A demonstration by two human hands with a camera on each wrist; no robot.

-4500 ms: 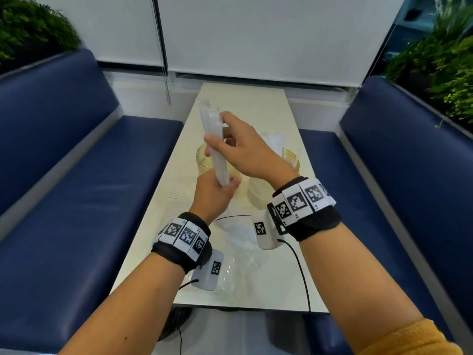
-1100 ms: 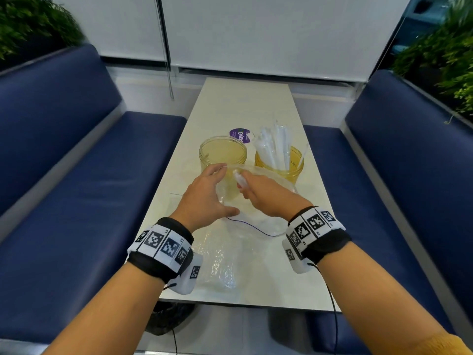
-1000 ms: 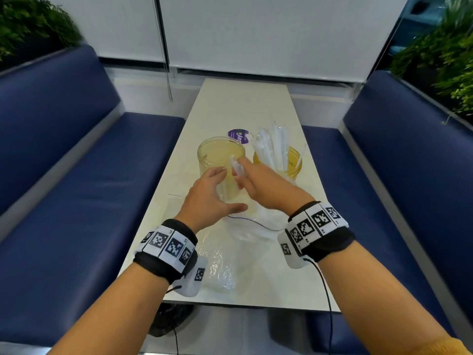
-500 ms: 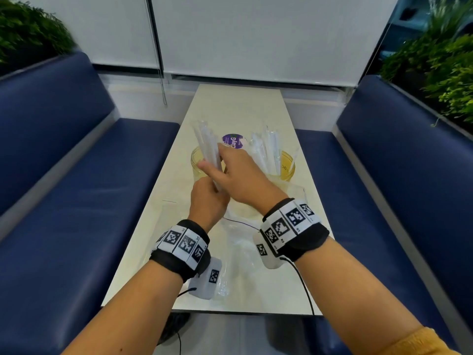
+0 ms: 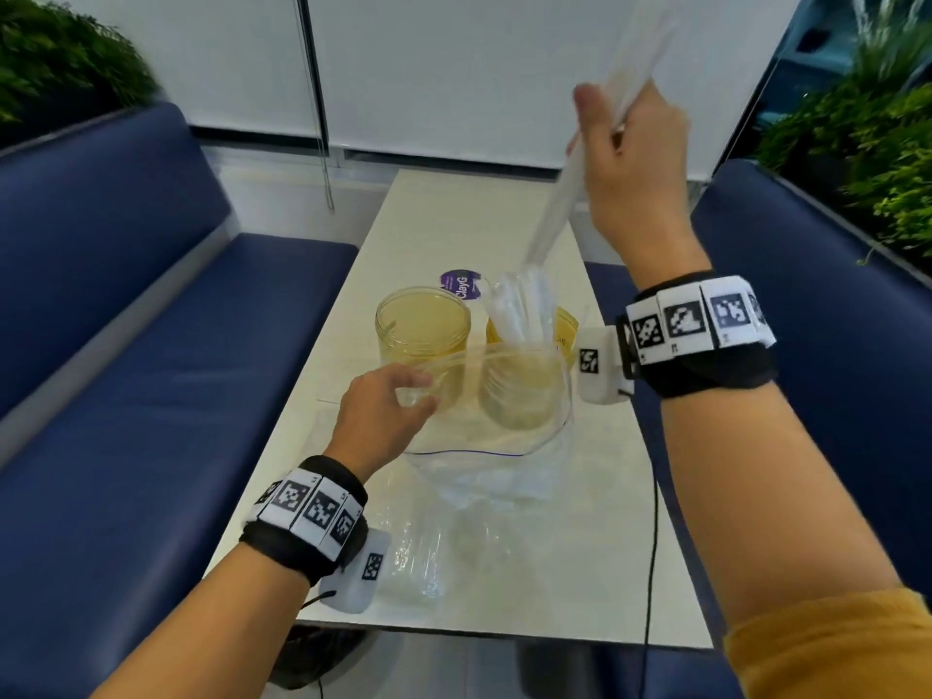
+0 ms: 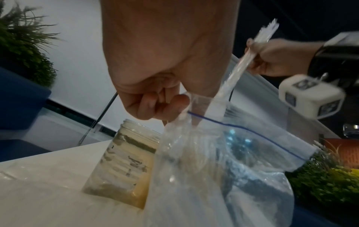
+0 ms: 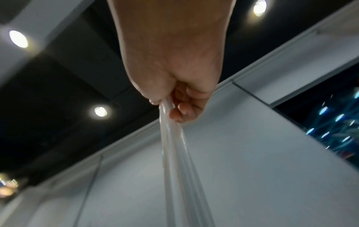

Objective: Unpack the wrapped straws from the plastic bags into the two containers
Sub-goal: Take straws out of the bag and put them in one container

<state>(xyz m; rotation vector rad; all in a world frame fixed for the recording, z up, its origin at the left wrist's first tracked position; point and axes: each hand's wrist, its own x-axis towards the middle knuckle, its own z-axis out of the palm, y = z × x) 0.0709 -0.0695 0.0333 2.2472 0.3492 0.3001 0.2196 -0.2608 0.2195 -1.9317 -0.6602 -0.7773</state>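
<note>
Two jars: round, clear, yellow-tinted plastic, side by side on the pale glossy tabletop; left jar looks empty, right jar has a bunch of white wrapped straws standing in it
Bag: crinkly see-through plastic bag with a thin blue zip line, mouth held wide, standing just in front of the jars; more flattened clear plastic lies nearer the tabletop edge
Left hand: left hand has fingers and thumb pinched on the bag's rim; grip clamped on plastic, nothing else in it
Right hand: right hand is curled tight round a slim bundle of held straws, glossy translucent wrappers
Change: half a second ago that hand was low, right by the left one over the bag; now it's way up and off to the right, bag mouth open
Straws vs grip: bundle runs through the fist, top end sticking out above, long lower end slanting down to just over the right jar's straws
</note>
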